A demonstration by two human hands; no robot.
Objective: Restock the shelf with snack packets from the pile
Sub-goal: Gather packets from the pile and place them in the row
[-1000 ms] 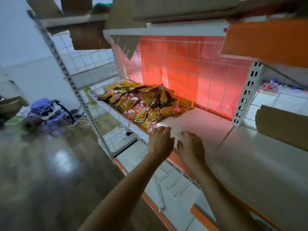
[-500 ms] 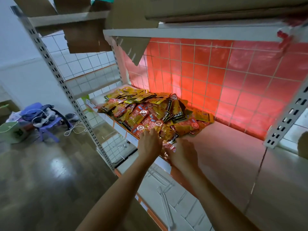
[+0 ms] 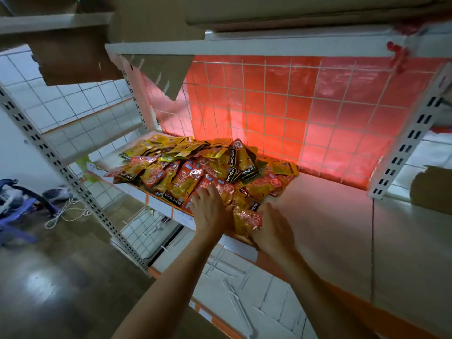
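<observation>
Heaped on the left part of the shelf (image 3: 330, 228), against the wire grid (image 3: 293, 113) at its back: the pile of snack packets (image 3: 195, 170), red and yellow, loose and overlapping, a few hanging past the front edge. Bare to the right of the heap, as far as the upright.

Reaching in from below at the pile's near corner with both hands. Left hand (image 3: 210, 211) laid flat on the packets, fingers spread and fairly straight, pressing rather than gripping. Right hand (image 3: 271, 228) just beside it, set against the right edge of one red-and-gold packet (image 3: 245, 220) lying between the two. Fingers bent toward it, but impossible to tell whether clamped on it or only nudging it.

Judged as the start of a pick: separating a packet or a small bunch from the heap, with nothing yet set in rows. Most of the restocking probably left to do.

Calls next for a firm hold on that near packet and a lift clear of its neighbours, without dragging the overhanging ones off the front edge. Then a carry to the bare stretch of shelf on the right and a neat placing there. Glossy wrapping, likely to slide when pulled.
</observation>
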